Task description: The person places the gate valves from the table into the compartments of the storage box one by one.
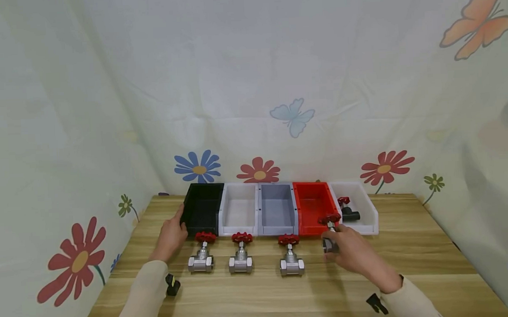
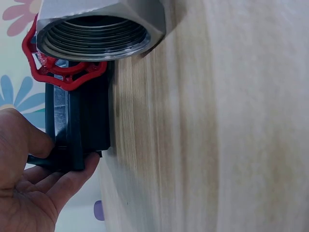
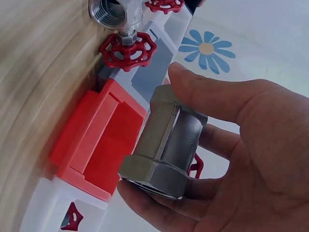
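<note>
My left hand (image 1: 170,234) grips the left wall of the black bin (image 1: 202,205), thumb over the rim and fingers on the outside in the left wrist view. In my right hand (image 1: 352,249) is a metal gate valve (image 3: 166,140) with a red handwheel, pinched round its body between thumb and fingers. It overlaps the front of the red bin (image 1: 312,198) in the head view. Three similar gate valves stand upright before the bins: a left one (image 1: 201,263), a middle one (image 1: 240,264) and a right one (image 1: 292,266).
Between the black and red bins stand a white bin (image 1: 239,211) and a grey bin (image 1: 277,209). The far-right white bin (image 1: 369,219) contains a dark valve (image 1: 350,215) with a red handle. A patterned curtain (image 1: 216,84) hangs behind the wooden table (image 1: 251,300).
</note>
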Tool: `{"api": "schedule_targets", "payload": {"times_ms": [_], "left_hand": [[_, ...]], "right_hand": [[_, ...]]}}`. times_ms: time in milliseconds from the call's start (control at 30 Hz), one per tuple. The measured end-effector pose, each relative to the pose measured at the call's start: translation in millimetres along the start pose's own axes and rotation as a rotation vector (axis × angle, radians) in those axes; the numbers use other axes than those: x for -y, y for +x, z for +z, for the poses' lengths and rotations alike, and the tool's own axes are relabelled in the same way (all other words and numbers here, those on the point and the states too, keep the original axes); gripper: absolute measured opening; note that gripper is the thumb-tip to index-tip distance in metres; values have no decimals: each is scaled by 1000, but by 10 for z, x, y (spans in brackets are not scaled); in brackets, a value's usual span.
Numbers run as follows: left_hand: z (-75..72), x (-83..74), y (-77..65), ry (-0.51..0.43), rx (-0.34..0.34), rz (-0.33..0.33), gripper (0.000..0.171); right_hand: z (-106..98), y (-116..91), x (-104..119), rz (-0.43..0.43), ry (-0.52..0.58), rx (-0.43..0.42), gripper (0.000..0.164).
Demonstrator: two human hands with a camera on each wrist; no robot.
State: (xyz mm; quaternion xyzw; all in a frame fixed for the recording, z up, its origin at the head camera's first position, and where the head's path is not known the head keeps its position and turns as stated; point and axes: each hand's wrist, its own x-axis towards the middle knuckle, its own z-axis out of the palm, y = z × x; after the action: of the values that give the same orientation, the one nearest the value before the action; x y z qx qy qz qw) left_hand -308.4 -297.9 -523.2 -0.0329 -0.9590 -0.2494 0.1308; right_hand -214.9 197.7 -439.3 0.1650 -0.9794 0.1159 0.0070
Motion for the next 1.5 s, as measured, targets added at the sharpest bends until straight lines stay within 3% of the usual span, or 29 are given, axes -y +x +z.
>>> {"api": "schedule_targets", "payload": {"times_ms": [300,633,1500], "left_hand": [[5,-2,-2,18,-38,25,63],[-1,-9,-14,6,-19,16,63],[16,7,-24,13,-26,18,63]], "right_hand": [[-72,49,-48,-23,-12,-20,47],[-125,136,-91,-64,-18,-68,46],[-252,371,-109,-61,14,-92,48]]}}
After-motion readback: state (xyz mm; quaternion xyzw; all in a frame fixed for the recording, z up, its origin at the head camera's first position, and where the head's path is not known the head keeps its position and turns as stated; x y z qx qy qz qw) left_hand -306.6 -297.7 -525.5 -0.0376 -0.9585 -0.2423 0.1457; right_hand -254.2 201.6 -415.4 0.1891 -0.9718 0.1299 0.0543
